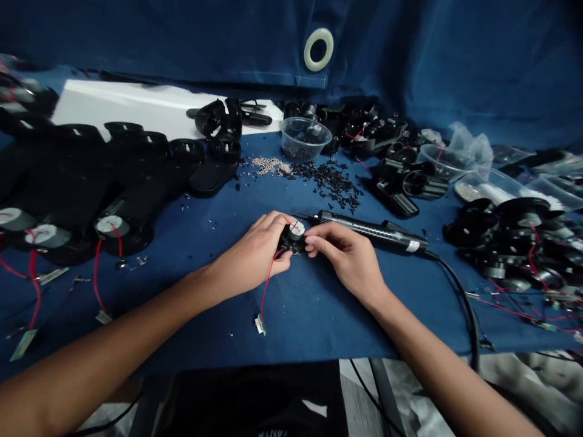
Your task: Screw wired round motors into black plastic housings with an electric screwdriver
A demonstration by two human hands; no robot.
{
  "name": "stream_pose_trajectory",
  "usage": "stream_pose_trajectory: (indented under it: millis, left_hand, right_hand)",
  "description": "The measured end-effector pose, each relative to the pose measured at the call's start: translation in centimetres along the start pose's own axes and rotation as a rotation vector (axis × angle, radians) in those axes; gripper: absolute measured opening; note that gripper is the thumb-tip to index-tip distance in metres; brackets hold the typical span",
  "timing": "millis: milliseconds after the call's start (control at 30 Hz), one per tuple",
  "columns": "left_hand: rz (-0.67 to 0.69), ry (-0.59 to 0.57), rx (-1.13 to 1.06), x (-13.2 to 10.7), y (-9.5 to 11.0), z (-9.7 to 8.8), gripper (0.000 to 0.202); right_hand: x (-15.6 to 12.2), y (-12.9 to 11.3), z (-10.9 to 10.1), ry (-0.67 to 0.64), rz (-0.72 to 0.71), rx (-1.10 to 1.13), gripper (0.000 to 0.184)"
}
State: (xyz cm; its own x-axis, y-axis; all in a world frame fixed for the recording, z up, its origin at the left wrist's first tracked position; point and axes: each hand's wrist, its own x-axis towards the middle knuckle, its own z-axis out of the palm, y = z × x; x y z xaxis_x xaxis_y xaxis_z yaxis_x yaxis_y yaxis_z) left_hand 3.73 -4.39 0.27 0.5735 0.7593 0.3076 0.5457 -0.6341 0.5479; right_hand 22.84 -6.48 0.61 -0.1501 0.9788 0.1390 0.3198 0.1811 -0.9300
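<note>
Tub [303,138], rear centre: clear, round; small dark bits low inside, too fine to identify.
Right tub [430,155]: clear; rumpled clear bag [471,149] at its right side, contents unclear.
Far-right tubs [519,182]: clear plastic, partly overlapped, something pale inside, blurred.
Silver screws [271,165]: loose heap on cloth, just in front of the rear-centre tub.
Black screws [334,185]: loose, spread right of the silver heap, touching it at the edge.
Motor assembly [296,229]: mid-table between both hands; pale round motor end up, black parts below.
Left hand [255,255]: grasping the motor assembly, fingers behind, thumb in front.
Right hand [348,258]: thumb and forefinger bent together at the assembly's right side; can't tell if they grip anything.
Red wire [265,285]: drops from the assembly toward the near edge, small board [259,325] at its end, on cloth.
Driver [371,230]: black, lying just behind the right hand, tip leftward; cable [467,303] runs off the near edge.
Left side: black housings [73,164] in rows; wired motors [53,235] in front.
Right side: pile of black parts [505,243], red wires among them.
Surface: blue cloth [314,328]; white sheet [127,109] at rear left.
Room: blue curtain [182,36] behind, pale ring [308,51] in it; grey floor [357,394] below.
</note>
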Motion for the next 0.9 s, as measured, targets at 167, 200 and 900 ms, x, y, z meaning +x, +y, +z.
stream_pose_trajectory:
  millis: [167,200,900]
  left_hand:
    - [-0.013,0.002,-0.005,-0.12,-0.16,0.15,0.038]
    - [-0.012,0.004,-0.011,-0.12,-0.19,0.21,0.037]
    - [-0.009,0.008,-0.012,-0.05,-0.66,0.49,0.040]
  right_hand:
    - [-0.31,-0.01,0.18,0.017,-0.005,-0.042,0.019]
    - [-0.46,-0.07,0.21,0.027,-0.017,-0.074,0.019]
    - [-0.77,-0.39,0.63,0.002,-0.380,-0.547,0.014]
